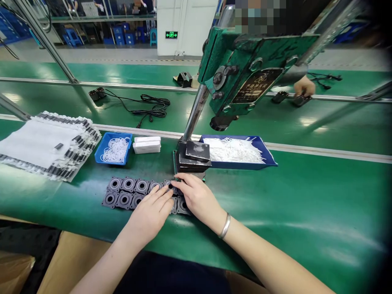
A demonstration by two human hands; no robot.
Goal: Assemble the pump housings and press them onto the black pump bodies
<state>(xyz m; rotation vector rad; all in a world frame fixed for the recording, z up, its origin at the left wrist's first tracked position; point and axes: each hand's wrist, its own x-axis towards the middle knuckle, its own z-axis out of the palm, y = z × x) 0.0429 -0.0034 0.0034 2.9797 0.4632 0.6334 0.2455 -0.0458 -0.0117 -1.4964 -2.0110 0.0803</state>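
Fingers (161,199) of both hands meet over two rows of dark square plates (125,200) on a green workbench (275,228), the tips at a far-row plate with a pale ring around its hole (167,183). All visible digits are outstretched rather than clenched; with the thumbs hidden, whether they pinch anything cannot be told. That ringed plate lies at and just under the fingertips, right of the rows' middle. The left hand (147,220) extends from the near side, its fingers slanting away and rightward across the near row; the right hand (200,200), a metal bangle (225,226) at its wrist, covers the rows' right end and points left. Both sets of tips are about equally near. The double row's long axis runs left to right along the bench, slanting slightly nearer at the right. Each plate, roughly square, shows no clear long axis; its round opening faces up. Just beyond the right hand stands the dark base (196,159) of a green bench-top press (226,81); a blue tray (98,157) of white loops (115,150) sits beyond the rows' left end.
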